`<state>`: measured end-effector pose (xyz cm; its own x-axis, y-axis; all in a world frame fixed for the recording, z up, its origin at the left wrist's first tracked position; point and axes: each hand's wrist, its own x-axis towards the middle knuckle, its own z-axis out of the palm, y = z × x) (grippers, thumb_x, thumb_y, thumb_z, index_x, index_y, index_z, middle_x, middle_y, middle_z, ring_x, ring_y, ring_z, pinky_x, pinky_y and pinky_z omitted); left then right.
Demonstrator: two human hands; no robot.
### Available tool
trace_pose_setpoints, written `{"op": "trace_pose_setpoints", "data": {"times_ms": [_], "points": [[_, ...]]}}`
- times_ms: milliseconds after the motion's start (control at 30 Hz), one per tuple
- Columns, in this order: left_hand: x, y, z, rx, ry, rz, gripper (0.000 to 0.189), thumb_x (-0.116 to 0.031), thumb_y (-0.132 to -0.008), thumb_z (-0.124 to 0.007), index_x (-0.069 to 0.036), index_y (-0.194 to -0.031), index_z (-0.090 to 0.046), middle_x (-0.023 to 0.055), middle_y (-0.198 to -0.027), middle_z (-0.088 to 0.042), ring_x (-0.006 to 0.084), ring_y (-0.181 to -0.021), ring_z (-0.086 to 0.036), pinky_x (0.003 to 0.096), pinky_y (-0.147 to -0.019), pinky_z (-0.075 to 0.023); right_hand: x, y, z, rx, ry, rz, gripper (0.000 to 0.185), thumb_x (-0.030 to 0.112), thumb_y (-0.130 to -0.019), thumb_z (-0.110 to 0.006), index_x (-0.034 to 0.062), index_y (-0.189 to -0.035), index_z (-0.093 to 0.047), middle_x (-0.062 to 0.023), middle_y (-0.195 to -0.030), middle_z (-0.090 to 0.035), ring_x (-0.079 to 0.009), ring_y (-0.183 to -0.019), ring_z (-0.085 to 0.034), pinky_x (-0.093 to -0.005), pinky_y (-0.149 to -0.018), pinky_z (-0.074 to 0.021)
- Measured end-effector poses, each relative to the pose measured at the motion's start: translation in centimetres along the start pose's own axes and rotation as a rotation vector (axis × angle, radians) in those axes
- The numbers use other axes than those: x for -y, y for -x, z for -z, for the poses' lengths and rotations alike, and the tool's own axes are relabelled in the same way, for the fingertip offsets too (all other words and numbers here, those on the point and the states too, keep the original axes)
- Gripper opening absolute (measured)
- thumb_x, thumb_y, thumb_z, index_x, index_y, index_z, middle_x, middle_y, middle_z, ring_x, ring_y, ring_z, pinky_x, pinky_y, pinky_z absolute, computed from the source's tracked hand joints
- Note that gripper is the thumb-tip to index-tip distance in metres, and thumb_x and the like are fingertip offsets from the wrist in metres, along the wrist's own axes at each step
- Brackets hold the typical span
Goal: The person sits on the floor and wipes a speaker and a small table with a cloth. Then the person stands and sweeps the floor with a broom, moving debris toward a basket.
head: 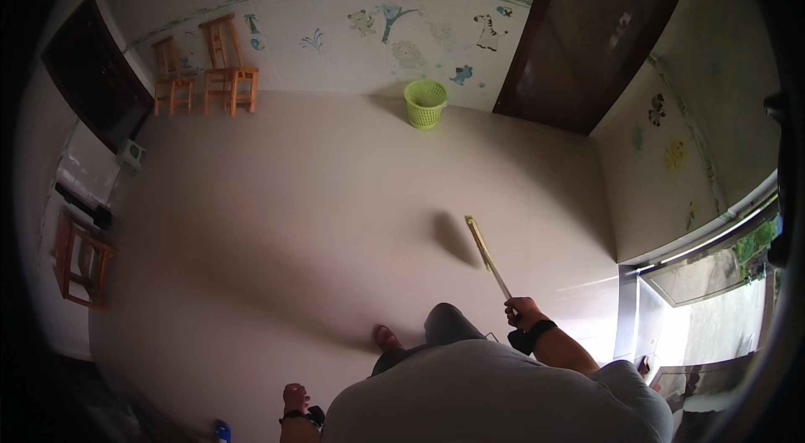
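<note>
My right hand grips the handle of a long-handled racket-type swatter. Its yellow head is seen nearly edge-on and points forward and to the left. An oval shadow falls on the floor beside the head, which looks raised off the tiles. Low at my left side, my left hand hangs with its fingers curled in and nothing visible in it. Each wrist wears a black band.
A green plastic wastebasket stands by the far wall. Two wooden chairs are at the far left, and a wooden stool is by the left wall. A dark door is at the far right; a bright doorway opens at right.
</note>
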<state>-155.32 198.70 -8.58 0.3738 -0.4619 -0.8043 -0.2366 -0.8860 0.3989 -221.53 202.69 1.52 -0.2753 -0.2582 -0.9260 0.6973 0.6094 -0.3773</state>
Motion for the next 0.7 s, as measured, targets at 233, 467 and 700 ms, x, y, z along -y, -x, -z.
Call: {"op": "trace_pose_setpoints", "data": {"times_ms": [233, 467, 700], "points": [[-33.7, -7.6, -6.8, 0.074, -0.167, -0.4, 0.032, -0.015, -0.082, -0.055, -0.008, -0.113, -0.051, 0.0067, -0.089, -0.059, 0.017, -0.068, -0.061, 0.0295, -0.051, -0.0465, 1.3, -3.7, -0.4, -0.13, -0.042, 0.044, 0.008, 0.007, -0.082, -0.059, 0.0003, -0.085, -0.056, -0.0093, -0.065, -0.052, -0.0187, -0.047, -0.048, -0.0318, -0.039, -0.0396], [-53.1, -6.5, -22.1, 0.3, -0.259, -0.432, 0.033, -0.019, -0.084, -0.056, -0.009, -0.116, -0.05, 0.0063, -0.096, -0.058, 0.0192, -0.075, -0.063, 0.0325, -0.057, -0.0487, 8.4, -8.1, -2.4, -0.133, -0.231, -0.186, 0.009, 0.008, -0.085, -0.055, 0.0061, -0.079, -0.049, -0.0055, -0.062, -0.049, -0.0167, -0.048, -0.045, -0.0305, -0.041, -0.036], [-68.3, -7.9, -34.6, 0.465, -0.269, -0.424, 0.038, -0.025, -0.088, -0.058, -0.012, -0.121, -0.045, 0.0055, -0.108, -0.054, 0.0195, -0.079, -0.062, 0.033, -0.06, -0.0496, 16.9, -8.0, -5.0, -0.146, -0.271, -0.18, 0.009, 0.01, -0.084, -0.055, 0.0059, -0.079, -0.048, -0.0045, -0.061, -0.048, -0.0158, -0.047, -0.045, -0.0287, -0.042, -0.0379]]}}
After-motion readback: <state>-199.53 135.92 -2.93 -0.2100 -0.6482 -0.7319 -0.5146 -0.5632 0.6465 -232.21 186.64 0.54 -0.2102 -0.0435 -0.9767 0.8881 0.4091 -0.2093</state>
